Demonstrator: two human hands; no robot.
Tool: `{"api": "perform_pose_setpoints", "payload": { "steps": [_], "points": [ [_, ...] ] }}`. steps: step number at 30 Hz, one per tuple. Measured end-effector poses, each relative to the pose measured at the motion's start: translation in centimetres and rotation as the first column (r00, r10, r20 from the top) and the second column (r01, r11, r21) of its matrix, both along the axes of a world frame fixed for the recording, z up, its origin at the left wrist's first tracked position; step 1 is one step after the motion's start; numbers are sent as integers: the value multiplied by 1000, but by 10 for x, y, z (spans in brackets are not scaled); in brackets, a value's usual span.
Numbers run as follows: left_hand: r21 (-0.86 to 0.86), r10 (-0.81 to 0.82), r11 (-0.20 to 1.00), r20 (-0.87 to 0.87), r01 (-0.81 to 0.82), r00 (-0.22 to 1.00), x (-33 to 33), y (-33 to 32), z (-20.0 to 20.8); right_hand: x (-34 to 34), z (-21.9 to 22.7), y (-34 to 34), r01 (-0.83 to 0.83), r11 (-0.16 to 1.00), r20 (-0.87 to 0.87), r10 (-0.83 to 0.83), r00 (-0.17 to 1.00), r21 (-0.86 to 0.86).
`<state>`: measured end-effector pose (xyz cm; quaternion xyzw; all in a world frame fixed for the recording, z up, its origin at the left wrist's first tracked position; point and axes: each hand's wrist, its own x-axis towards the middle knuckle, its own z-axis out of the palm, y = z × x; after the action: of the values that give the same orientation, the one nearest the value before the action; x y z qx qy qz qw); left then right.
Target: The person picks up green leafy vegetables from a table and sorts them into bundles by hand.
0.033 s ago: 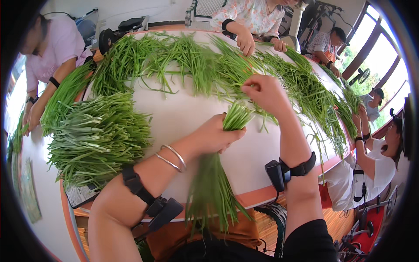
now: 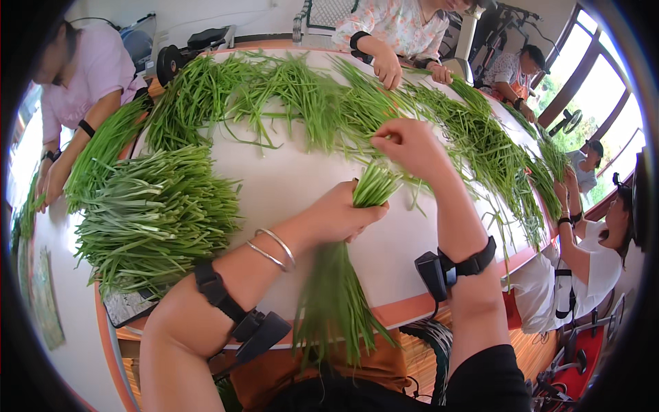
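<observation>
My left hand (image 2: pixel 343 211) is wrapped round a bunch of garlic chives (image 2: pixel 376 184). The pale cut ends stick up above my fist, and the long green leaves hang down over the table's near edge, partly blurred. Just above and to the right of those ends is my right hand (image 2: pixel 410 143), its fingers curled in a pinch. Whether anything thin is between the fingertips I cannot make out. Left of my left forearm lies a big stack of chives (image 2: pixel 154 213), its cut ends turned toward me.
Loose chives (image 2: pixel 295 96) lie in an arc along the far side of the white table (image 2: pixel 274 178), and more chives (image 2: pixel 473 141) down the right. Co-workers handle chives at the left (image 2: pixel 86 89), far side (image 2: pixel 395 34) and right (image 2: pixel 594 240). A dark flat object (image 2: pixel 127 307) lies under the stack.
My right hand has shifted slightly to the left. The left hand keeps its grip on the bunch, almost still.
</observation>
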<state>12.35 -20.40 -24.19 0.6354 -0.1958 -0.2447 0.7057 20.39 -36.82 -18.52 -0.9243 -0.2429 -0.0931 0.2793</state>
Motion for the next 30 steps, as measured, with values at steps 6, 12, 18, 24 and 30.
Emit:
{"api": "perform_pose_setpoints", "payload": {
  "steps": [6, 12, 18, 24, 30],
  "points": [
    [-69, -80, 994, 0, 80, 997, 1, 1, 4, 42, 0, 51, -219, 958, -231, 174, 957, -186],
    [-200, -128, 973, -71, 112, 989, 2, 15, 6, 57, -15, 100, 15, 894, -61, -47, 997, -447],
    [-248, -73, 968, -85, 50, 994, 2, 12, 8, 74, -36, 87, -30, 924, -27, 22, 999, -381],
    [-245, 0, 969, -113, -27, 994, 4, 11, 3, 35, 27, 29, -145, 989, -371, 130, 919, -11],
    [-333, 405, 819, -242, -468, 882, 12, 11, 0, 20, 3, -26, 111, 994, -200, -110, 974, -6]
  ]
}}
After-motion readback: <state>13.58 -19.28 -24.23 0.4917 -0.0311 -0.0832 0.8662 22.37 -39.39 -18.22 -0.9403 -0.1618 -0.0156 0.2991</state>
